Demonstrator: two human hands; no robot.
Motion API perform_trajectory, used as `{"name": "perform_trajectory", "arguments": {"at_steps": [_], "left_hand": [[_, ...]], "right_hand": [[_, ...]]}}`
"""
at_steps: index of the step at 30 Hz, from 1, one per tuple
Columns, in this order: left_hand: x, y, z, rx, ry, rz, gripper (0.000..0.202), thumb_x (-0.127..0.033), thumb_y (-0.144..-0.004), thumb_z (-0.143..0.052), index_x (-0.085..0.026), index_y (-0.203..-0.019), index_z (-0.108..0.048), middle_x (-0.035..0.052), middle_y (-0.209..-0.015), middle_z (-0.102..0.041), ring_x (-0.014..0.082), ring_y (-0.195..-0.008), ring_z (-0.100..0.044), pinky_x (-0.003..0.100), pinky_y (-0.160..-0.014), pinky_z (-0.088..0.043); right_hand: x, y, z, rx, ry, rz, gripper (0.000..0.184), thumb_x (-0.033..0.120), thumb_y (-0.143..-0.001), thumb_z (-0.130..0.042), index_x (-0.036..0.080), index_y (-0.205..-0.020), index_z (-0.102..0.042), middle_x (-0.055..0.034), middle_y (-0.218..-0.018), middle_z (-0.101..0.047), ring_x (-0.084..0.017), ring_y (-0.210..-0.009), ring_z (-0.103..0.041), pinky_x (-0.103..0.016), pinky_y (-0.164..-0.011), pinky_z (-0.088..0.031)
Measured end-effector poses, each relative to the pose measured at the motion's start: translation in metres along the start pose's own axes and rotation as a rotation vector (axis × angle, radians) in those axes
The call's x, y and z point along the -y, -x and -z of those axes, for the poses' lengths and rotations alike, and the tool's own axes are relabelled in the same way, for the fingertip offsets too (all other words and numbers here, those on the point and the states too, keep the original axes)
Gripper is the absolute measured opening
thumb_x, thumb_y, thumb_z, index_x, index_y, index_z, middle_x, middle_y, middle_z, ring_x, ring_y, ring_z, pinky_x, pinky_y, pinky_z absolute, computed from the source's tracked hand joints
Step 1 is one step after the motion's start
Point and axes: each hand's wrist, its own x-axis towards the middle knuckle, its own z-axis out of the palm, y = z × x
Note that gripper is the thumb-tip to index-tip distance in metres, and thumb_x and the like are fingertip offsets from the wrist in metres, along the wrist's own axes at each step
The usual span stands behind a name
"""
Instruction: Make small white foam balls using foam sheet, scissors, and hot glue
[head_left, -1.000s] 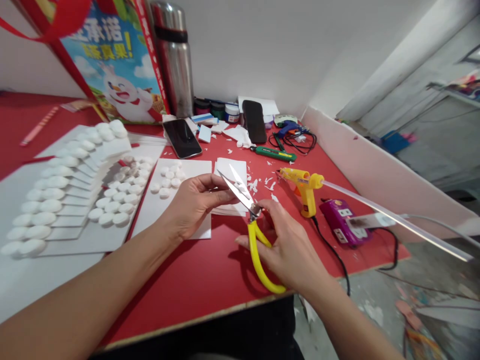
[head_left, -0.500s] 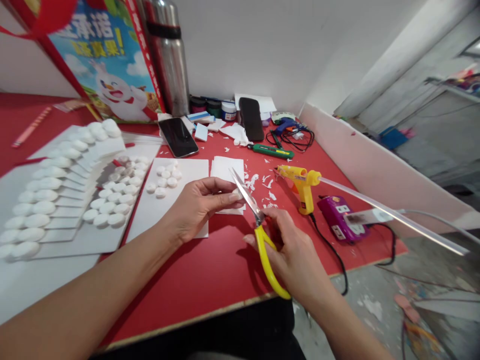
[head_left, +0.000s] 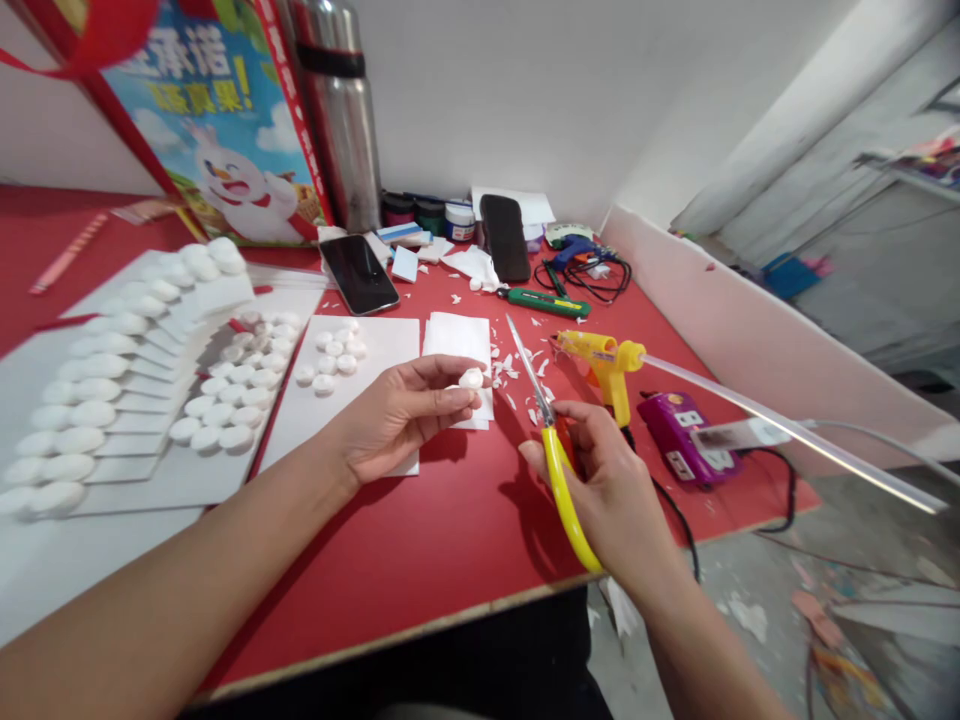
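Note:
Between the thumb and fingers of my left hand (head_left: 409, 405) is a small round white foam-like piece (head_left: 471, 379). My right hand (head_left: 600, 470) grips yellow-handled scissors (head_left: 559, 470), their blades pointing up and away, apart from the white piece. Under my left fingertips lies a stack of white paper squares (head_left: 457, 337). White trimmings (head_left: 517, 370) are scattered on the red table just beyond the blades. Left of my hand, a white sheet (head_left: 289, 425) carries a cluster of small white rounds (head_left: 340, 350).
Larger white discs (head_left: 94, 413) and more rounds (head_left: 236, 415) cover boards at left. A yellow glue gun (head_left: 611, 365) with a long clear stick and a purple power strip (head_left: 686, 440) stand right. Behind are two phones (head_left: 360, 273), a green-handled tool (head_left: 547, 303) and a steel flask (head_left: 341, 120).
The scissors have drawn away to the right from the white piece, which now shows plainly in my left fingers. My left hand has barely moved.

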Motion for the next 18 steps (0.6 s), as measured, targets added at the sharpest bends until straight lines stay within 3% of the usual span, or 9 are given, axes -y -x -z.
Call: {"name": "perform_trajectory", "arguments": {"at_steps": [5,9,14,18], "left_hand": [[-0.002,0.0,-0.001,0.084,0.021,-0.041,0.025,-0.01,-0.067,-0.093,-0.009,-0.089,-0.081,0.0039,-0.084,-0.073,0.0074,-0.068,-0.067,0.015,-0.066,-0.056],[-0.002,0.001,0.0,0.069,0.013,-0.047,0.024,-0.009,-0.068,-0.092,-0.011,-0.088,-0.081,0.0035,-0.085,-0.074,0.0083,-0.07,-0.069,0.017,-0.07,-0.057],[-0.001,0.002,0.0,0.021,-0.043,-0.022,0.03,-0.007,-0.071,-0.088,-0.014,-0.1,-0.083,0.0058,-0.092,-0.08,0.0137,-0.082,-0.075,0.022,-0.083,-0.059],[-0.001,0.002,-0.001,0.036,-0.025,-0.053,0.024,-0.009,-0.072,-0.089,-0.015,-0.095,-0.084,0.005,-0.087,-0.08,0.0133,-0.079,-0.076,0.021,-0.079,-0.06]], "right_hand": [[-0.004,0.001,0.001,0.039,-0.057,0.047,0.048,0.05,-0.09,-0.074,0.024,-0.125,-0.055,0.0018,-0.083,-0.059,-0.015,-0.071,-0.057,-0.027,-0.065,-0.047],[0.0,0.004,0.007,0.099,-0.086,0.051,0.054,0.055,-0.092,-0.07,0.025,-0.132,-0.049,0.0017,-0.084,-0.057,-0.015,-0.068,-0.054,-0.027,-0.062,-0.048],[0.012,0.007,0.016,0.139,0.053,0.174,0.067,0.057,-0.088,-0.072,0.023,-0.141,-0.047,-0.0099,-0.116,-0.064,-0.024,-0.096,-0.065,-0.035,-0.082,-0.056],[0.013,0.01,0.016,0.16,0.176,0.228,0.072,0.056,-0.086,-0.075,0.022,-0.143,-0.047,-0.0132,-0.124,-0.063,-0.028,-0.105,-0.067,-0.039,-0.09,-0.056]]}}
